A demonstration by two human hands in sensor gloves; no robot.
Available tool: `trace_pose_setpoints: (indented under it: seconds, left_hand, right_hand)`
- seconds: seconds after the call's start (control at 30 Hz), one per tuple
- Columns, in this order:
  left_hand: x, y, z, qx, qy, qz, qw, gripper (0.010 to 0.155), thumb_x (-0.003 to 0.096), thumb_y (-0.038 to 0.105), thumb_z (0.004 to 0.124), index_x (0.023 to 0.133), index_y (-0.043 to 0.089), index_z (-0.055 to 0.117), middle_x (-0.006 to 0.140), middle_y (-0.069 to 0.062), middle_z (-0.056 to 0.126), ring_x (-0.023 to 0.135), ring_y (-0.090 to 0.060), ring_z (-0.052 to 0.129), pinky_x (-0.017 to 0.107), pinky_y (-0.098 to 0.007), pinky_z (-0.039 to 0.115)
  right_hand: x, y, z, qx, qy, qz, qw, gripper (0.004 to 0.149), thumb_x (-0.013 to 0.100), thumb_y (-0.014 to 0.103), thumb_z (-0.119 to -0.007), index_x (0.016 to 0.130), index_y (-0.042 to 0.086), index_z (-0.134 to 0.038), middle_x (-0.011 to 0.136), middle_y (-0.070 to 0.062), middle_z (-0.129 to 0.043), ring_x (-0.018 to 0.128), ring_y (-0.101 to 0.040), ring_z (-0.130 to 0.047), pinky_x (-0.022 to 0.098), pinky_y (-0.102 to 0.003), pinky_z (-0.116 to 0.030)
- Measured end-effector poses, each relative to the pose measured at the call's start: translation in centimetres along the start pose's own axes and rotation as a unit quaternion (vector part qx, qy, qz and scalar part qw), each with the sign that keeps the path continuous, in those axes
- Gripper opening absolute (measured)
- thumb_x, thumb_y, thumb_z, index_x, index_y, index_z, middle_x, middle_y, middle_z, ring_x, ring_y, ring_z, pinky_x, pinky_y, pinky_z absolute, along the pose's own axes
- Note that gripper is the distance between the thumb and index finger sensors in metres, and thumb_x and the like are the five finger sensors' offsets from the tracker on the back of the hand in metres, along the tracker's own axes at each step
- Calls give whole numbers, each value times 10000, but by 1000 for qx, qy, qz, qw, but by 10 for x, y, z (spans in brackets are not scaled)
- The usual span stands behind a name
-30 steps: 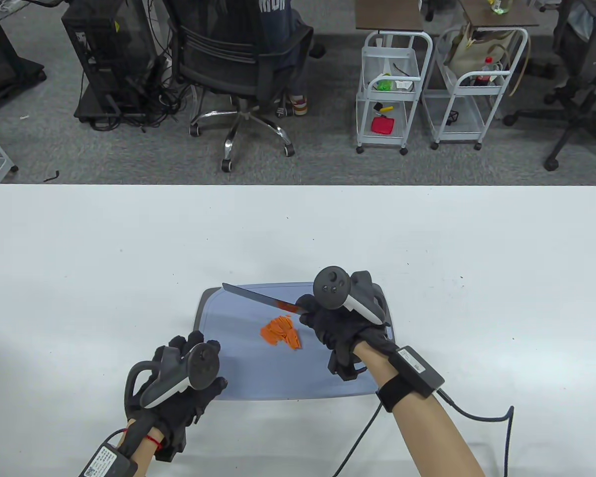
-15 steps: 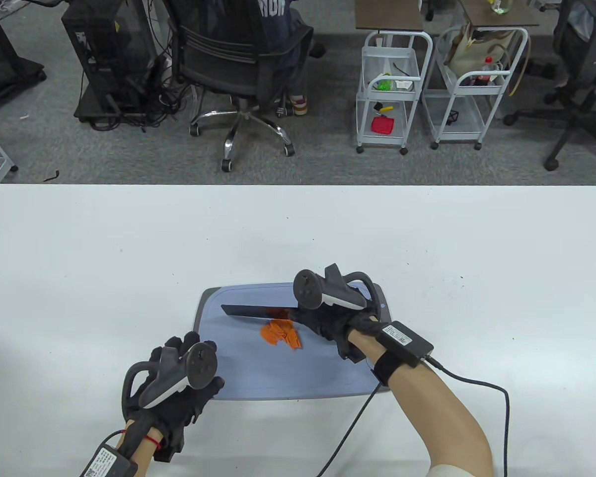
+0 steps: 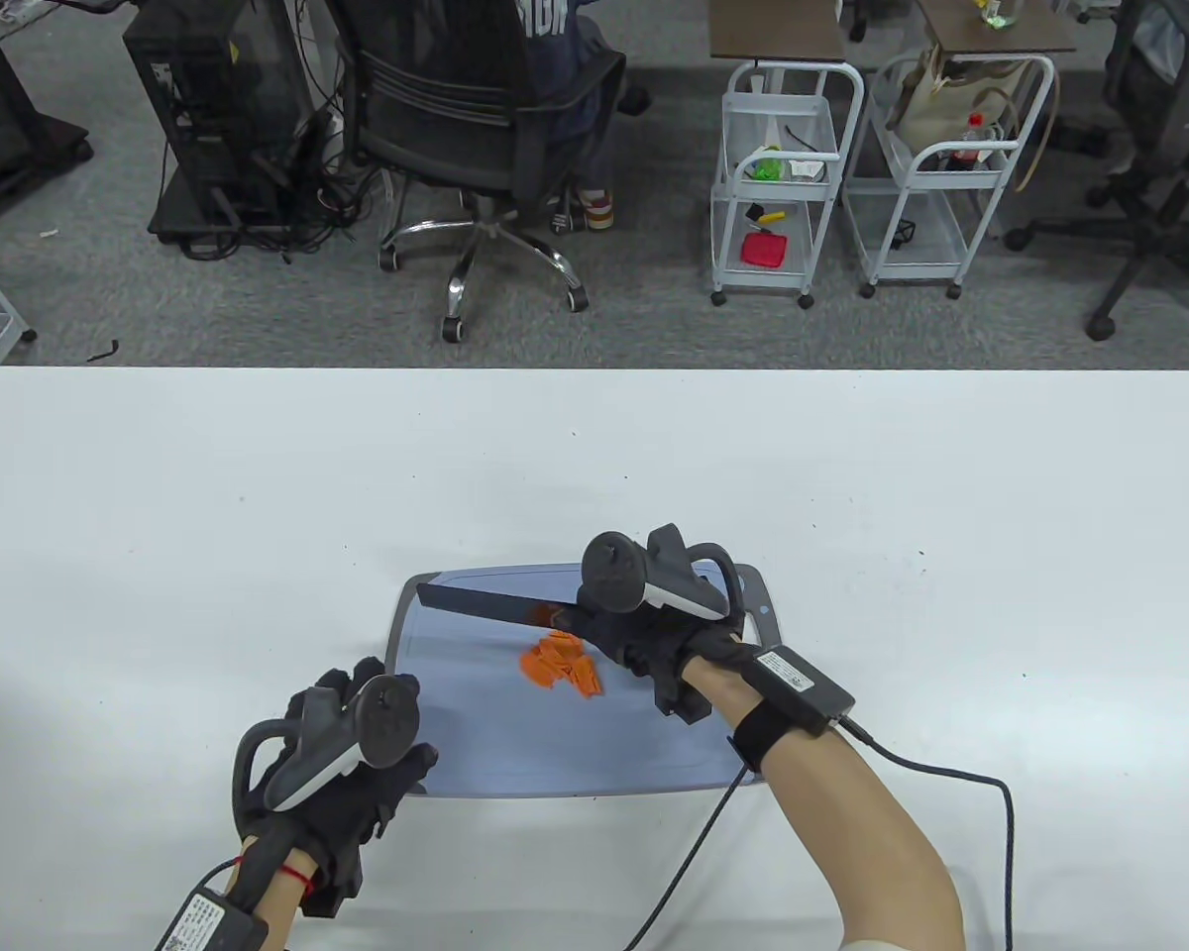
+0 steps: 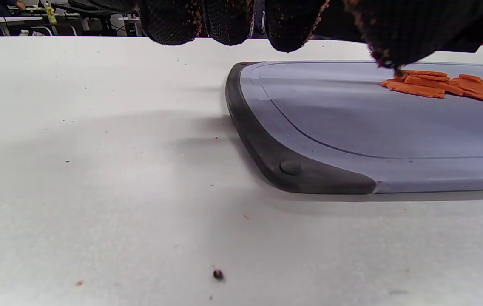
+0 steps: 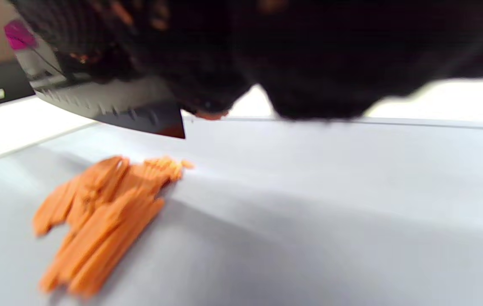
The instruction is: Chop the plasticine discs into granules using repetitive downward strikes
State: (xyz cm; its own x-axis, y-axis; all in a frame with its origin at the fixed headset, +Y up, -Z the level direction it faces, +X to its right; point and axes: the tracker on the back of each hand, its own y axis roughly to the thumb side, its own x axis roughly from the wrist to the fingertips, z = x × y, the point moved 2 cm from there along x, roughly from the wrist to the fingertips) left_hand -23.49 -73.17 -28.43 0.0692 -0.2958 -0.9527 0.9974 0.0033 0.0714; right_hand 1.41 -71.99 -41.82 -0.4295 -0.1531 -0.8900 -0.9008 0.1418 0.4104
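A small heap of orange plasticine strips (image 3: 561,662) lies near the middle of a blue-grey cutting board (image 3: 476,733). My right hand (image 3: 644,634) grips the handle of a dark knife (image 3: 481,603), whose blade points left and is held above the board just behind the heap. In the right wrist view the blade (image 5: 109,106) hangs clear of the orange strips (image 5: 101,216). My left hand (image 3: 352,753) sits at the board's near left corner, holding nothing; its fingertips (image 4: 228,21) hover above the table beside the board's edge (image 4: 267,157). The strips also show in the left wrist view (image 4: 445,85).
The white table (image 3: 208,515) carries the board alone. A cable (image 3: 961,783) runs from my right wrist across the table to the right. Beyond the far edge stand an office chair (image 3: 486,129) and two white carts (image 3: 783,168).
My right hand has turned the knife from a slanted raised pose to nearly level, then shifted it left and slightly away from me. My left hand has drifted a little left and toward me.
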Motion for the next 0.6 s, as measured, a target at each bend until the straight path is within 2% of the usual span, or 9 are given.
trace_pose_setpoints:
  seconds: [0.1, 0.13, 0.17, 0.2, 0.27, 0.4, 0.5, 0.6]
  left_hand:
    - [-2, 4, 1, 8, -3, 5, 1000, 791, 391, 631, 655, 1106, 307, 559, 1249, -130, 492, 1090, -501, 572, 751, -667, 470]
    - [-2, 5, 1, 9, -4, 6, 1000, 793, 391, 631, 655, 1108, 306, 557, 1250, -129, 491, 1091, -500, 572, 752, -666, 470]
    - [-2, 6, 1, 10, -5, 6, 1000, 792, 391, 631, 655, 1107, 308, 557, 1250, -129, 491, 1091, -501, 571, 752, -666, 470]
    - [-1, 6, 1, 10, -4, 6, 1000, 793, 390, 632, 655, 1107, 308, 557, 1250, -128, 493, 1090, -500, 573, 752, -666, 471]
    - [0, 5, -1, 5, -3, 4, 1000, 792, 391, 632, 654, 1107, 308, 555, 1250, -130, 489, 1091, -500, 570, 752, -665, 470]
    - [-1, 3, 0, 1, -4, 4, 1000, 791, 392, 631, 654, 1107, 307, 555, 1250, -129, 489, 1090, -500, 571, 751, -666, 470]
    - [-2, 2, 0, 4, -1, 5, 1000, 792, 391, 631, 655, 1107, 308, 556, 1250, -128, 490, 1091, -501, 570, 751, -667, 469]
    - [-1, 3, 0, 6, 1, 6, 1000, 792, 392, 631, 655, 1107, 308, 555, 1250, -129, 489, 1091, -499, 569, 752, -667, 467]
  right_hand:
    - [7, 7, -15, -73, 16, -8, 997, 563, 415, 613, -706, 692, 186, -946, 304, 45, -1008, 35, -152, -1042, 172, -446, -909]
    - [8, 7, -19, -38, 11, -4, 999, 557, 414, 607, -712, 692, 184, -942, 303, 39, -1004, 30, -164, -1038, 173, -453, -905]
    - [11, 9, -25, -17, 29, -3, 999, 553, 423, 598, -714, 703, 172, -929, 314, 27, -999, 36, -172, -1036, 175, -462, -901]
    - [11, 9, -25, -24, 16, 3, 1000, 552, 423, 598, -711, 701, 173, -926, 310, 32, -997, 34, -170, -1035, 177, -460, -902]
    - [13, 7, -29, 13, -1, -2, 1000, 549, 429, 602, -711, 699, 175, -927, 303, 36, -993, 25, -157, -1024, 166, -450, -899]
    - [13, -2, -28, 49, 15, -14, 999, 580, 426, 612, -679, 703, 173, -937, 311, 33, -1003, 36, -163, -1032, 169, -451, -901]
    - [5, -6, -17, 75, -14, -12, 997, 611, 414, 630, -650, 699, 178, -947, 309, 35, -1010, 35, -158, -1036, 168, -448, -901]
    - [-5, -3, 0, 19, -19, -1, 1000, 615, 411, 631, -658, 699, 174, -951, 309, 29, -1012, 35, -165, -1036, 171, -452, -896]
